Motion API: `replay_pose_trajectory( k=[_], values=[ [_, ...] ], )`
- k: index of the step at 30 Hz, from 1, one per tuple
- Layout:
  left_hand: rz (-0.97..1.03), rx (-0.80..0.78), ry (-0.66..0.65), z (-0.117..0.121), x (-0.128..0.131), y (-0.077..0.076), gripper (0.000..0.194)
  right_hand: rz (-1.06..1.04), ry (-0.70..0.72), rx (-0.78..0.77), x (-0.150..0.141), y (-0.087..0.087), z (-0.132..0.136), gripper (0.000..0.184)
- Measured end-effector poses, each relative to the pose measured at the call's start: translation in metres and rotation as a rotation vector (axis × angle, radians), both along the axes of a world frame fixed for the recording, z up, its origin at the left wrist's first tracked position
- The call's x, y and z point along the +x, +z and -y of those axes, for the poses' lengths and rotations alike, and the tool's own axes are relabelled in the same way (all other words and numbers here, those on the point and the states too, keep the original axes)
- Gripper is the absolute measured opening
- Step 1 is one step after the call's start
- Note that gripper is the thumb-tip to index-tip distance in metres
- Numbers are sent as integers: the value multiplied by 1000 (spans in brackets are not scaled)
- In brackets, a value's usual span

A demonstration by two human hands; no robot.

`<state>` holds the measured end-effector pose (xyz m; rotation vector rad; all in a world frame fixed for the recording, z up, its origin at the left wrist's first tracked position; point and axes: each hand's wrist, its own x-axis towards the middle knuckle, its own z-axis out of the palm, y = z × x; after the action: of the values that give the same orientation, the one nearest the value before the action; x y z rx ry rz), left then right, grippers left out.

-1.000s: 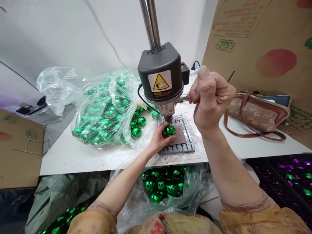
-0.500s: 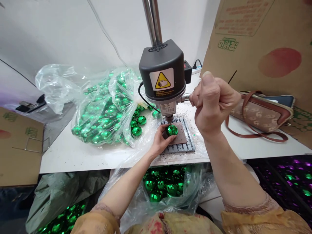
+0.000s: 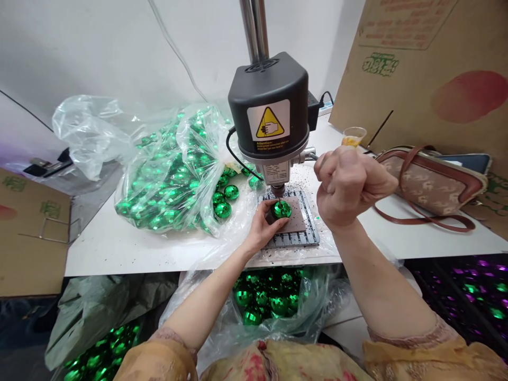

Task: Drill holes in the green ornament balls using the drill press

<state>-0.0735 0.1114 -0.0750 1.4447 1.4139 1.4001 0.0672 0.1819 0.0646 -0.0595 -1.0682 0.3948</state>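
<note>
A black drill press (image 3: 270, 106) with a yellow warning label stands on the white table. Its bit points down onto the top of a shiny green mirror-ball ornament (image 3: 283, 209). My left hand (image 3: 264, 226) grips this ball from the left, thumb in front and fingers behind, on a brown board (image 3: 297, 219) over the slotted metal base (image 3: 311, 233). My right hand (image 3: 349, 185) is closed round the press's feed lever (image 3: 309, 154), to the right of the drill head; most of the lever is hidden by the fist.
A clear plastic bag of green balls (image 3: 166, 180) lies left, with several loose balls (image 3: 223, 210) beside it. Below the table edge is an open bag of balls (image 3: 254, 299). At right are a handbag (image 3: 440, 182), a small clear cup (image 3: 355, 135) and a carton (image 3: 416, 79).
My right hand has come down slightly with the lever, and a small clear cup now shows behind it. The left hand still holds the ball under the bit. The view has shifted a little.
</note>
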Motion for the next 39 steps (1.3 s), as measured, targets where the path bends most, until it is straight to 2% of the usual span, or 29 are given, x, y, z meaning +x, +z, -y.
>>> replay_pose_trajectory(
  k=[6, 12, 14, 16, 19, 23, 25, 26, 27, 29, 31, 33, 35, 37, 39],
  values=[
    [8, 4, -16, 0, -1, -2, 60, 50, -13, 5, 4, -6, 4, 59],
    [-1, 9, 7, 1, 1, -1, 59, 38, -11, 73, 4, -20, 2, 58],
    [-5, 10, 14, 2, 1, -1, 58, 33, -10, 99, 3, -18, 2, 57],
    [-12, 8, 19, 1, 1, 0, 58, 6, -24, 55, 1, -8, 3, 58],
    [-20, -1, 40, 0, 3, 1, 57, 2, -7, -107, -1, 19, 2, 55],
    [-90, 52, 157, 11, 7, 10, 50, 43, 48, -124, -1, 47, -1, 52],
    [-196, 118, 229, 30, 6, 14, 45, 58, 87, -111, -1, 51, -2, 53],
    [-266, 159, 224, 43, 3, 14, 44, 55, 107, -99, 0, 51, -3, 53],
    [-346, 206, 180, 60, -1, 13, 43, 46, 120, -85, 0, 51, -3, 54],
    [-542, 282, 1, 99, -14, 6, 42, 32, 127, -54, 0, 50, -4, 55],
    [-783, 261, -172, 140, -30, -9, 36, 28, 111, -46, -1, 50, -5, 54],
    [-1000, 72, -257, 179, -45, -27, 30, 46, 88, -57, -2, 50, -5, 54],
    [-1120, -197, -273, 209, -54, -45, 36, 42, 74, -78, -3, 50, -6, 53],
    [-1195, -426, -288, 228, -54, -58, 46, 14, 69, -89, -3, 49, -7, 52],
    [-1272, -560, -313, 238, -48, -63, 54, -21, 75, -82, -3, 48, -9, 52]
  ],
)
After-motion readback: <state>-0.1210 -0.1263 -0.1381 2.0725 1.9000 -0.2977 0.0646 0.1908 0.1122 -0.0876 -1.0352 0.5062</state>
